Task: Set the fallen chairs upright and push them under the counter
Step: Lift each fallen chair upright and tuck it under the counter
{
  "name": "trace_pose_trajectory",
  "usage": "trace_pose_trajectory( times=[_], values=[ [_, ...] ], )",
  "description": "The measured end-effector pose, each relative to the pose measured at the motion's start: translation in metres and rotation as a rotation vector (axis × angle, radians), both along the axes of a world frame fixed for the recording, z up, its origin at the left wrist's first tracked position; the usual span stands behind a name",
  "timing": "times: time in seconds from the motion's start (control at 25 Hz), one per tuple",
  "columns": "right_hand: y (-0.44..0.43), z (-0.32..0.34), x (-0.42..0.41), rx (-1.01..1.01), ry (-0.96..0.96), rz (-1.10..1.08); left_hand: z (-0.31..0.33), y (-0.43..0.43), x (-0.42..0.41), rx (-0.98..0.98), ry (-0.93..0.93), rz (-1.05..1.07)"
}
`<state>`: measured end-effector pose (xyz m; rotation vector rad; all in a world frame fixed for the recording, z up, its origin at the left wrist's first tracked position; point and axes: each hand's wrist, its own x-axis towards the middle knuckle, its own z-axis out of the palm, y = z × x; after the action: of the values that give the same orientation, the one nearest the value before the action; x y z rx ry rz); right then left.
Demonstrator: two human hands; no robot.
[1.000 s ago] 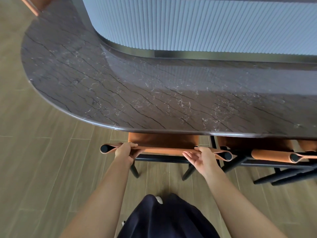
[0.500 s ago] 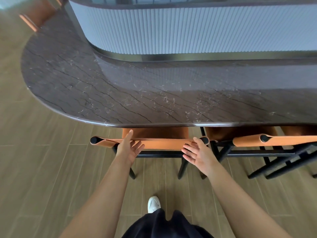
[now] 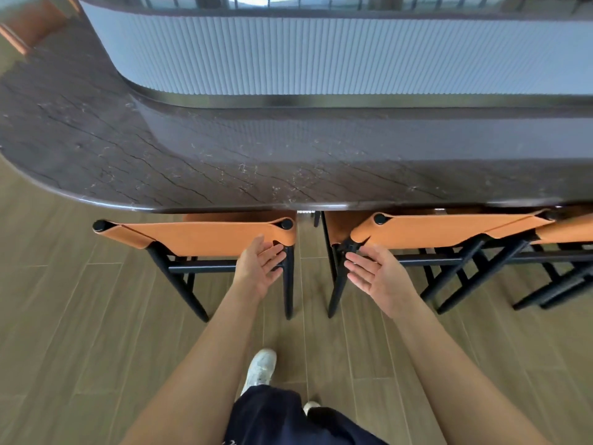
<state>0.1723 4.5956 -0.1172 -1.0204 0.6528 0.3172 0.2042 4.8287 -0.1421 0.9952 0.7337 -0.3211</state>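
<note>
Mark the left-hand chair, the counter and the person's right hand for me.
left-hand chair [image 3: 199, 237]: head view, on its orange backrest.
counter [image 3: 288, 175]: head view, on the bare stone top near its front edge.
right hand [image 3: 375, 277]: head view, on the open palm.

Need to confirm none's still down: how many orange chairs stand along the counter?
3: left chair, middle chair beside it, third chair cut off at the right edge. More may sit out of frame.

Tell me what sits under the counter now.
Orange seats of the left chair and the right chair reach under the counter; their backrests stand outside its edge. The counter hides how far in they go.
</note>
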Motion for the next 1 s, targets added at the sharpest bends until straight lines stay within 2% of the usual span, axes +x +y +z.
trace_pose_trajectory(
  times=[0.24, 0.56, 0.72, 1.0],
  values=[
    [-0.061, 0.000, -0.030, -0.011, 0.000, -0.130, 0.015, -0.075, -0.001, 0.006, -0.034, -0.243],
    [-0.137, -0.005, -0.016, -0.062, 0.039, -0.234, 0.011, -0.172, 0.032, -0.039, 0.051, -0.420],
    [-0.174, -0.007, 0.019, -0.104, 0.092, -0.235, 0.007, -0.212, 0.062, -0.075, 0.117, -0.421],
    [-0.214, -0.019, 0.076, -0.096, 0.196, -0.259, -0.006, -0.261, 0.085, -0.139, 0.243, -0.278]
  ],
)
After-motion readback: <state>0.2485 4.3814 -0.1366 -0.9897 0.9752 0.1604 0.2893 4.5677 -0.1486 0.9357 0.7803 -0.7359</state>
